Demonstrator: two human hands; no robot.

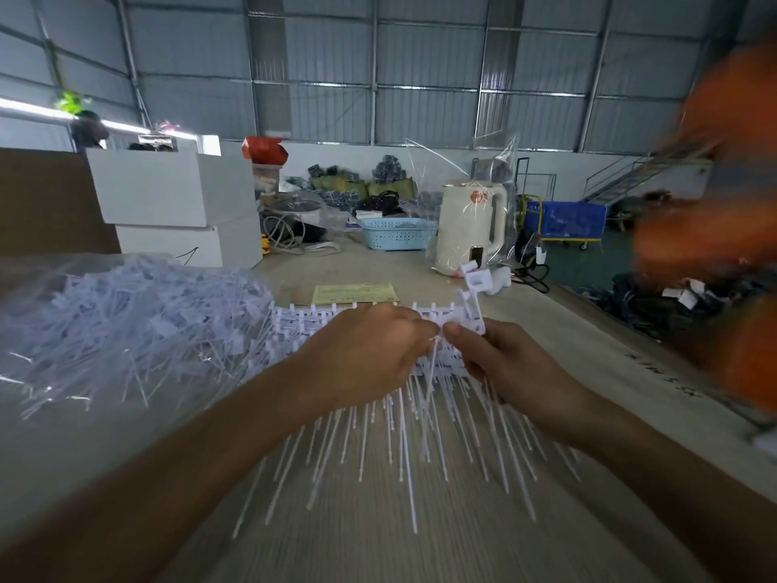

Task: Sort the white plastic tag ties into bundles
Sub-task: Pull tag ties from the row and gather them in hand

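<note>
A row of white plastic tag ties (pixel 378 435) lies on the table in front of me, heads lined up at the far side and thin tails fanned toward me. My left hand (pixel 361 355) rests over the row's heads and pinches a tie at its fingertips. My right hand (pixel 500 363) grips a small stack of ties (pixel 473 305) that stands upright above the thumb. The fingertips of both hands meet at the row's middle. A large loose heap of white ties (pixel 138 317) lies on clear plastic at the left.
A cream kettle (pixel 471 225) in a clear bag and a blue basket (pixel 395 233) stand at the back of the table. White boxes (pixel 176 204) sit at the back left. A yellow paper slip (pixel 355 294) lies behind the row. A blurred person in orange (pixel 723 212) is at the right.
</note>
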